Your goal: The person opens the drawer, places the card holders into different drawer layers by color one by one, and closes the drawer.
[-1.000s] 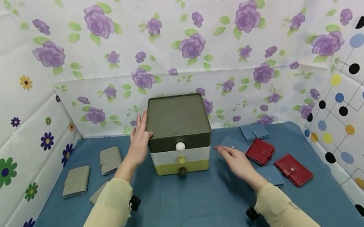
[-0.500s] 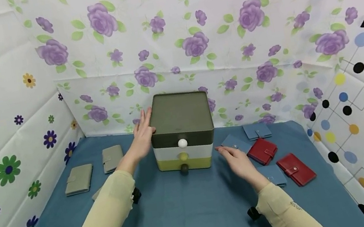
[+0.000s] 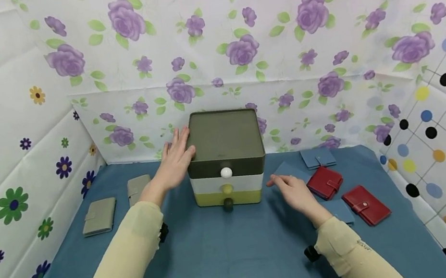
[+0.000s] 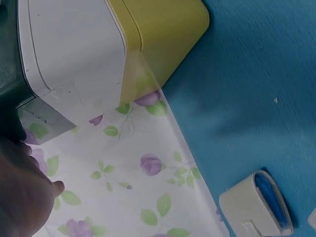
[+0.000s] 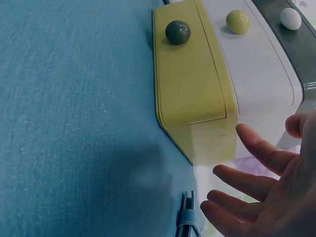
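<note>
A three-tier drawer box (image 3: pixel 224 139), dark green over white over yellow-green, stands near the back wall with its drawers shut. Round knobs line its front: white (image 3: pixel 226 172), yellow (image 3: pixel 227 189) and dark green (image 3: pixel 228 204). At the box's upper left side is my left hand (image 3: pixel 173 165), fingers extended; in the left wrist view part of that hand (image 4: pixel 24 190) shows beside the dark tier. My right hand (image 3: pixel 294 192) hovers off the box's right side, holding nothing. The right wrist view shows its fingers (image 5: pixel 247 182) spread and slightly bent near the white and yellow tiers (image 5: pixel 192 74).
Grey-beige wallets (image 3: pixel 99 216) lie on the left of the blue cloth (image 3: pixel 225 265). To the right are two red wallets (image 3: pixel 325 182) (image 3: pixel 366 205) and several blue ones (image 3: pixel 318 158). Patterned sheets (image 3: pixel 207 39) rise behind and at both sides.
The view has shifted slightly, so the box appears a little farther right and higher. The right hand's fingers look a bit farther from the box; the left hand stays beside it.
</note>
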{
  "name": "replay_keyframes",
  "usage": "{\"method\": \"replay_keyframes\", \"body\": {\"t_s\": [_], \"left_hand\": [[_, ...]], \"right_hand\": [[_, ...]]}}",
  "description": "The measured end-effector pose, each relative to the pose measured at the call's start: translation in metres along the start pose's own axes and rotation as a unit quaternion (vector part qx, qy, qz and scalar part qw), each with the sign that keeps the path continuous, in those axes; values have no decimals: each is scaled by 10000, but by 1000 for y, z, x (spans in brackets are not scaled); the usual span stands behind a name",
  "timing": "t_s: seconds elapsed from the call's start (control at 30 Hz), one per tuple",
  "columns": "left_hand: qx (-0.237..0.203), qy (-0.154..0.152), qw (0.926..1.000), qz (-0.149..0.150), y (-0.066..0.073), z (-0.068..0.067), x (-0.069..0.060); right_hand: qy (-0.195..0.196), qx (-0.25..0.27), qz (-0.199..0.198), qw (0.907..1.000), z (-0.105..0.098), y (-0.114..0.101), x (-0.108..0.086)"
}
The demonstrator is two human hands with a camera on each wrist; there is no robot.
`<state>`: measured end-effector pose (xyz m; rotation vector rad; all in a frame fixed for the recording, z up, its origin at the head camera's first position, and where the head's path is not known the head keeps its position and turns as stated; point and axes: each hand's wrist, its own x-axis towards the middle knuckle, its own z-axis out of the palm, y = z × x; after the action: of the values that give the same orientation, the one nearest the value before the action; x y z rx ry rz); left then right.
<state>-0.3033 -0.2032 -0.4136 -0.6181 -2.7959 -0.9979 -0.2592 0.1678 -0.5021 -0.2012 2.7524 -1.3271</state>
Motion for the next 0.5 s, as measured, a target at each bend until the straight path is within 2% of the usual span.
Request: {"method": "replay_keyframes", "body": {"t_s": [0.17,0.3,0.5], "left_hand": [[450,22,9990,14,2,-4,2],[573,-27,9983,58,4,-6,3],[621,-93,9980,60,3,-6,2]], "right_hand": [[18,-151,-45,9999,1,1,0],[-38,-300,-57,9995,3,2,-1],[-325,-516,-132,9981,5,-4,-4]]}}
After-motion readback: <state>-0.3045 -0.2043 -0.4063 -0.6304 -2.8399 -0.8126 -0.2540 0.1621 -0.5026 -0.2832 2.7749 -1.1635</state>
